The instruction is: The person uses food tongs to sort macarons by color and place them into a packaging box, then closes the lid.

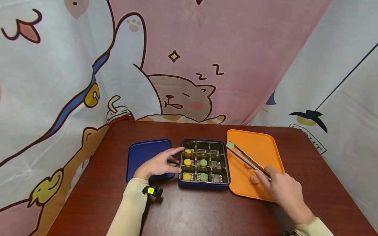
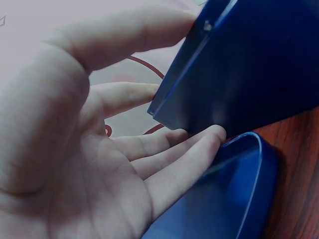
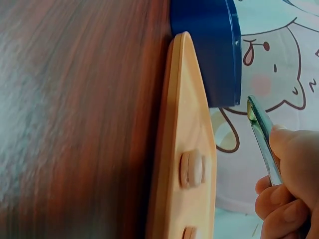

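Note:
My left hand (image 1: 160, 163) touches the left side of a blue box (image 1: 203, 186), fingertips against its wall in the left wrist view. The divided insert bears yellow macarons (image 1: 187, 162) in its left column. Green macarons (image 1: 203, 163) occupy the middle and front cells of the centre column. My right hand (image 1: 284, 187) grips metal tongs (image 1: 246, 160), whose tips pinch another green macaron (image 1: 230, 145) above the boundary between box and orange tray (image 1: 254, 141). Pinkish-brown macarons (image 1: 255, 180) lie on the tray beneath the tongs; the right wrist view shows one macaron (image 3: 192, 169) whole and another cut off.
A blue lid (image 1: 144, 152) lies left of the box, partly behind my left hand. The tray is close against the box's right side. Behind the brown table (image 1: 189, 213) hangs a cartoon-printed cloth (image 1: 245, 59).

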The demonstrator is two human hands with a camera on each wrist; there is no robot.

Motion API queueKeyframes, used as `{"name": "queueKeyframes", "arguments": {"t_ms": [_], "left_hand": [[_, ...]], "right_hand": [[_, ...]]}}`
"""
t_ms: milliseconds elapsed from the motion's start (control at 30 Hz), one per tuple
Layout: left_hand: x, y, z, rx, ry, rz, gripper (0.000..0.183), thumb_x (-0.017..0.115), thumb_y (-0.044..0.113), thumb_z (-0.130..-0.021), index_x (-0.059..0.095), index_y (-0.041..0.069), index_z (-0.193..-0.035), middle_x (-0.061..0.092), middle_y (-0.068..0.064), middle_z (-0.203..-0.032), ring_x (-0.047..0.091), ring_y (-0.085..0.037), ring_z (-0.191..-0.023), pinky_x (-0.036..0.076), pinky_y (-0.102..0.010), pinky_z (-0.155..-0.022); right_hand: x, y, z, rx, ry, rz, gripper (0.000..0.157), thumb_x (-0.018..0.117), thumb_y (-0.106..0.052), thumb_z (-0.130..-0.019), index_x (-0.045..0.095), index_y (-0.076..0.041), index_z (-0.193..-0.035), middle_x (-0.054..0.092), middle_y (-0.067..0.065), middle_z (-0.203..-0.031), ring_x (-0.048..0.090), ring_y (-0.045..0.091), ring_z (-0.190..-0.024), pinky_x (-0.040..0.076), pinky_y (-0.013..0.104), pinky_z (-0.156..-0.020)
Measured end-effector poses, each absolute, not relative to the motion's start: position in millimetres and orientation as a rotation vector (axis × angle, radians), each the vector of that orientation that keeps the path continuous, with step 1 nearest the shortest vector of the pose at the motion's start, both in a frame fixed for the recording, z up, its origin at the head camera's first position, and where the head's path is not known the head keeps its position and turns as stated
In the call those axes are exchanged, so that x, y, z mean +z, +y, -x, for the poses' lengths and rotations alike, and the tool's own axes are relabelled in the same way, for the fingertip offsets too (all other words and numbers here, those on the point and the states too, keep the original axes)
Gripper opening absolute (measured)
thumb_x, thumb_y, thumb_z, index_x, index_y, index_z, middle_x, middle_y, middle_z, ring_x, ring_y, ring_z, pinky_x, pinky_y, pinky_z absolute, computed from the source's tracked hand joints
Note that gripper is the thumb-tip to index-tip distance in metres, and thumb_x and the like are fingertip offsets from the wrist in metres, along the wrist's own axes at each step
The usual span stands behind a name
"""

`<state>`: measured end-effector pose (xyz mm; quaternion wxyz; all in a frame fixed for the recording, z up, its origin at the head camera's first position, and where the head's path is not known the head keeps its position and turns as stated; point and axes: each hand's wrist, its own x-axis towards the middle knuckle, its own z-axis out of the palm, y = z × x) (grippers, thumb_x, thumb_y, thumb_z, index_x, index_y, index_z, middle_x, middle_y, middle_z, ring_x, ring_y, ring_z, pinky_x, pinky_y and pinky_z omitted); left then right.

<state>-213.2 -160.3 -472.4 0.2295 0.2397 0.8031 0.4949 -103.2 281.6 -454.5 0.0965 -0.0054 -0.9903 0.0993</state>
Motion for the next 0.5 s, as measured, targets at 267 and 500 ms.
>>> {"name": "queueKeyframes", "arguments": {"t_ms": [267, 500], "left_hand": [[-475.3, -160.7, 213.9, 1.366, 2.204, -0.669, 0.09, 0.081, 0.019, -0.094, 0.03, 0.018, -0.168, 0.029, -0.015, -0.169, 0.056, -0.037, -0.135, 0.052, -0.051, -0.108], [-473.7, -160.7, 213.5, 1.355, 2.215, -0.665, 0.091, 0.081, 0.019, -0.094, 0.029, 0.019, -0.168, 0.029, -0.015, -0.169, 0.057, -0.035, -0.135, 0.053, -0.049, -0.108]], "right_hand": [[-454.1, 263.5, 108.4, 0.278, -2.866, -0.067, 0.042, 0.062, -0.057, -0.102, 0.062, -0.017, -0.088, 0.045, -0.003, -0.052, 0.042, 0.019, -0.044, 0.029, 0.035, -0.037], [-456.6, 252.0, 112.0, 0.262, -2.792, -0.164, 0.034, 0.072, -0.05, -0.098, 0.071, -0.016, -0.098, 0.044, -0.003, -0.052, 0.041, 0.018, -0.044, 0.029, 0.034, -0.036]]}}
